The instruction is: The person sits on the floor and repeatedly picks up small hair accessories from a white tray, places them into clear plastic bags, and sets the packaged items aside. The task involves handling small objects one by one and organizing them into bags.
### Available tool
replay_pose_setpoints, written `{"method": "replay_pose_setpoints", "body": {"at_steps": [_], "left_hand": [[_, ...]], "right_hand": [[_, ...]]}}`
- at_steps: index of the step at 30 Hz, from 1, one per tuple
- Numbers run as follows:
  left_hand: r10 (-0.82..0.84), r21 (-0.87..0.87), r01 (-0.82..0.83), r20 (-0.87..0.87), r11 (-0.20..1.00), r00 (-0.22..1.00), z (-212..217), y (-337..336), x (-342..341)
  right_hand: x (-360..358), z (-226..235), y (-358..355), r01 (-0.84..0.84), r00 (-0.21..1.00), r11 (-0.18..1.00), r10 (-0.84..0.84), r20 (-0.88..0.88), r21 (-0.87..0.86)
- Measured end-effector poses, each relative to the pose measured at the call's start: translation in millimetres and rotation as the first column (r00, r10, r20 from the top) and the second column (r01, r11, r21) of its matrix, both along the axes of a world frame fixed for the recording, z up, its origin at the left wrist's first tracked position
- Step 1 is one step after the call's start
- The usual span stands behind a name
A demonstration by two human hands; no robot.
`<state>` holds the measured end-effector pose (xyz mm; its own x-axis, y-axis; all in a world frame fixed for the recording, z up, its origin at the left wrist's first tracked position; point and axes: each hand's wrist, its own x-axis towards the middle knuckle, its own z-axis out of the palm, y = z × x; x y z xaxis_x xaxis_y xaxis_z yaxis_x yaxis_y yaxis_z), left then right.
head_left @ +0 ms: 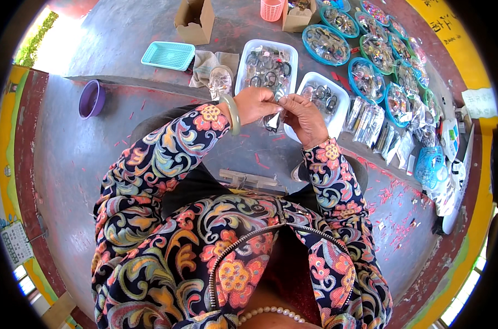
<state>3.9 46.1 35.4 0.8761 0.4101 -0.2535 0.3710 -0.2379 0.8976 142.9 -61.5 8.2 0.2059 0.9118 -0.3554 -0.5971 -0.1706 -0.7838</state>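
My left hand point(255, 104) and my right hand point(305, 119) meet in front of me, both pinching a small clear plastic bag point(273, 120) with a dark item inside. A pale green bangle point(232, 114) sits on my left wrist. Both arms wear floral sleeves. Just beyond my hands lie two white trays point(293, 55) point(342, 98) filled with dark ring-shaped parts in clear bags. The bag hangs above the near edge of these trays.
Blue-rimmed round trays point(326, 45) of bagged items curve along the right. Loose clear packets point(369, 123) lie beside them. A teal basket point(168, 55), a purple bowl point(91, 99), cardboard boxes point(194, 20), a pink basket point(271, 9) and a cloth point(209, 63) lie on the grey floor.
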Motion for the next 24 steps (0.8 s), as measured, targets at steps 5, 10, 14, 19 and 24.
{"method": "replay_pose_setpoints", "body": {"at_steps": [5,10,14,19,24], "left_hand": [[0.184,-0.473,-0.209,-0.099,0.856,0.978,4,-5,-2],[0.304,-0.608,-0.301,-0.101,0.735,0.947,-6,3,-4],[0.493,-0.596,-0.427,-0.059,0.68,0.868,1,3,-2],[0.521,-0.618,-0.388,0.04,0.683,0.853,7,7,-1],[0.485,-0.486,-0.398,0.062,0.778,0.872,16,12,0]], "right_hand": [[4,-4,-1,0.21,0.978,0.978,-0.21,-0.001,-0.005],[7,-1,-1,0.218,0.976,0.974,-0.217,0.013,-0.058],[10,-3,-1,0.173,0.983,0.985,-0.172,0.059,-0.019],[8,8,0,0.07,0.998,0.998,-0.07,0.005,0.004],[9,4,1,-0.014,1.0,0.999,0.014,-0.002,0.045]]}}
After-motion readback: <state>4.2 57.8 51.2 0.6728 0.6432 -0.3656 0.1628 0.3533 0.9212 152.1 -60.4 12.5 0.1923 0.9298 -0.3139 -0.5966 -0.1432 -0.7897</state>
